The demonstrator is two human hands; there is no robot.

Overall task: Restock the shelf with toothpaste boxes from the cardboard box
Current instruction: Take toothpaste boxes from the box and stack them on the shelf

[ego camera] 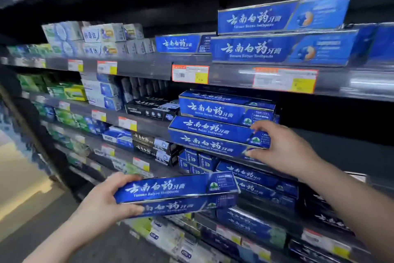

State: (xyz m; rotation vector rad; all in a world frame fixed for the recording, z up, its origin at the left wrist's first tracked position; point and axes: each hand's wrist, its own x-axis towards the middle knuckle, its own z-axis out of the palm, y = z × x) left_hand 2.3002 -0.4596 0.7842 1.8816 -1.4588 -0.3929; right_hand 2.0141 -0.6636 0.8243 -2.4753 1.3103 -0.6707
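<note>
My left hand (102, 201) grips the left end of a long blue toothpaste box (177, 193), held level in front of the lower shelves. My right hand (283, 149) pinches the right end of another blue toothpaste box (215, 138) at the front edge of the second shelf (149, 125). Just behind it on that shelf stands one more blue box of the same kind (226, 107). The cardboard box is out of view.
More blue boxes sit on the top shelf (281, 48) and on the shelf below my right hand (260, 179). Black, green and white toothpaste boxes fill the shelves to the left. Price tags (190, 73) line the shelf edges. Dark space lies right of my right hand.
</note>
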